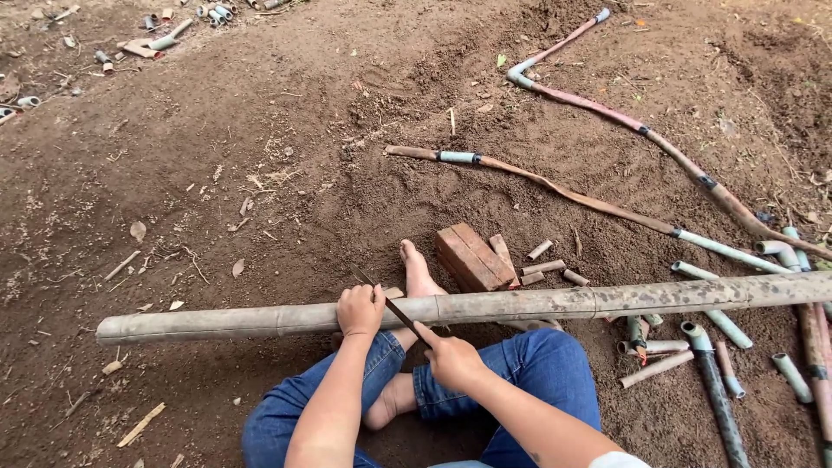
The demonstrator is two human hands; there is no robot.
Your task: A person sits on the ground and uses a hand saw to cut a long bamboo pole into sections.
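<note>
Long bamboo pole (537,305) is laid across the lap on bare soil. Left hand (360,310) is wrapped closed over it; right hand (452,360), just below, is clenched on a saw blade (390,303) crossing it. Brick (472,256) sits just beyond.

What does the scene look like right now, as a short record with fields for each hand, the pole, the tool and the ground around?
left hand: grips the top of the bamboo pole
right hand: fingers closed on the handle of the saw blade
bamboo pole: long, lying level across the person's legs
saw blade: thin, dark, slanted across the pole beside the left hand
wooden block: on the soil behind the pole, near the bare foot
pipe pieces: scattered at right
ground: loose brown soil
</note>
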